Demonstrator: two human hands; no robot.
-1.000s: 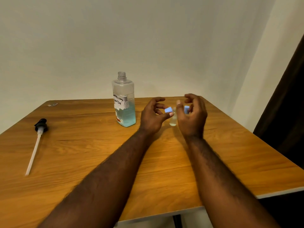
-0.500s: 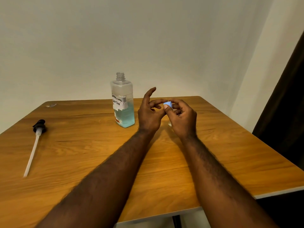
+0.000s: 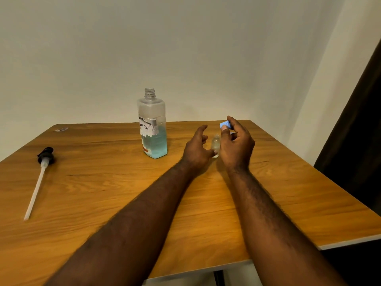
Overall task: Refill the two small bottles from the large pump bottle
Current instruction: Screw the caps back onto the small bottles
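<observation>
The large bottle [image 3: 152, 129] stands open-necked on the desk [image 3: 288, 193], just left of the left hand's [image 3: 195, 147] fingers. It is partly filled with blue liquid, and its torn white label is handwritten: the lower line reads "SOLUTION", the upper is too blurred to read.

One small clear bottle [image 3: 215, 143] shows, uncapped and upright between the two sets of fingers. The left fingers are spread and loosely curved, the thumb tip at the bottle's base – contact unclear.

The right hand [image 3: 237, 147] pinches one blue cap [image 3: 223, 125] between thumb and forefinger, just above the small bottle.

One black pump head [image 3: 45, 155] with its white tube lies on the desk – well left of the left fingers.
</observation>
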